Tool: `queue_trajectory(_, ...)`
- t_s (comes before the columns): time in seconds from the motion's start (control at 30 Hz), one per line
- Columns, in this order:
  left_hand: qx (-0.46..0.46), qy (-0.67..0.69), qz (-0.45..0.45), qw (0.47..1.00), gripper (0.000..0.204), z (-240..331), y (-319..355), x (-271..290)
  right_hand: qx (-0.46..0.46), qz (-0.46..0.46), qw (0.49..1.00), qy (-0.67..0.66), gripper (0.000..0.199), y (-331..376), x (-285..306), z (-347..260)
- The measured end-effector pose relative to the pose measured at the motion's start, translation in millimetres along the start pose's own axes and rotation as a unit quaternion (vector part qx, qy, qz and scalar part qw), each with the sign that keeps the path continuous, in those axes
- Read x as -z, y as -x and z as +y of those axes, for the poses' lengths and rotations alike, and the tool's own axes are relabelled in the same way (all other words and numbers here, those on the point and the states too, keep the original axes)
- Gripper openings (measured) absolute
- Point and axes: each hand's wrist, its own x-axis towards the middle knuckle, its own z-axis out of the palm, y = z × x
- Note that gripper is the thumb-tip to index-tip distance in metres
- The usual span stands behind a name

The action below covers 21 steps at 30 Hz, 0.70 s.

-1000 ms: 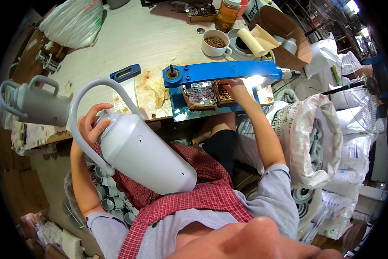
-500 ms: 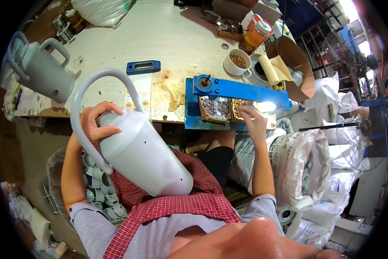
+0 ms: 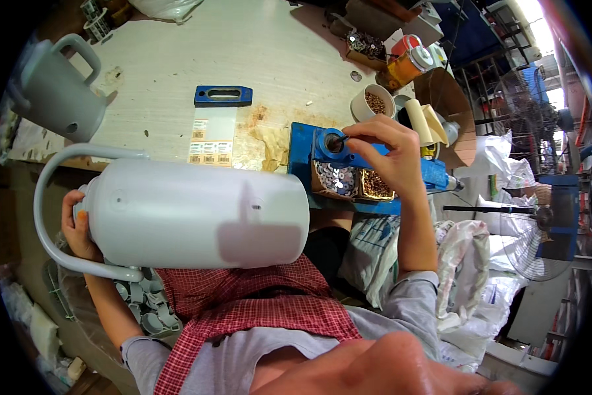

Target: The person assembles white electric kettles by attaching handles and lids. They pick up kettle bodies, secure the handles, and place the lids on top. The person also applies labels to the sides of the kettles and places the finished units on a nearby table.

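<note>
A grey plastic vacuum-jug body (image 3: 197,210) lies sideways across my lap, its looped carrying handle (image 3: 41,197) to the left. My left hand (image 3: 78,227) is closed around the neck end. Small holes show along the jug's side. My right hand (image 3: 394,155) is pinched at the tip of the dark pin on the blue bench machine (image 3: 329,139); whatever is between thumb and finger is too small to make out. Under the machine's arm sit a box of silvery washers (image 3: 336,179) and a box of brass-coloured rivets (image 3: 375,185).
A second grey jug (image 3: 62,92) stands at the table's left. A blue slotted metal bar (image 3: 223,96) lies mid-table near label stickers (image 3: 211,148). At the right are a white cup of brass pieces (image 3: 373,103), an orange jar (image 3: 408,64), white sacks (image 3: 464,263) and a fan (image 3: 539,227).
My left hand has swung the jug from slanting to nearly level, its base now toward the machine. My right hand has gone from the brass rivets up to the machine's pin.
</note>
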Motion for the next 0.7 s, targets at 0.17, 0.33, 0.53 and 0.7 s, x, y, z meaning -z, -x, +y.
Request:
queue_trajectory(0.17,-0.006,0.103,0.010,0.995,0.035,-31,9,13,0.003,-0.049,0.995,0.082,0.009,-13,5,-2)
queue_trajectory(0.33,-0.006,0.133,0.020,0.991,0.032,-34,9,12,-0.027,-0.091,0.992,0.084,0.011,-17,10,-3)
queue_trajectory(0.53,-0.005,0.090,0.086,0.992,0.038,-40,14,3,-0.038,-0.051,0.993,0.100,0.017,-8,1,-2)
queue_trajectory(0.7,0.029,0.109,0.148,0.983,0.039,-39,31,-10,0.015,0.134,0.989,0.059,0.016,56,-13,19)
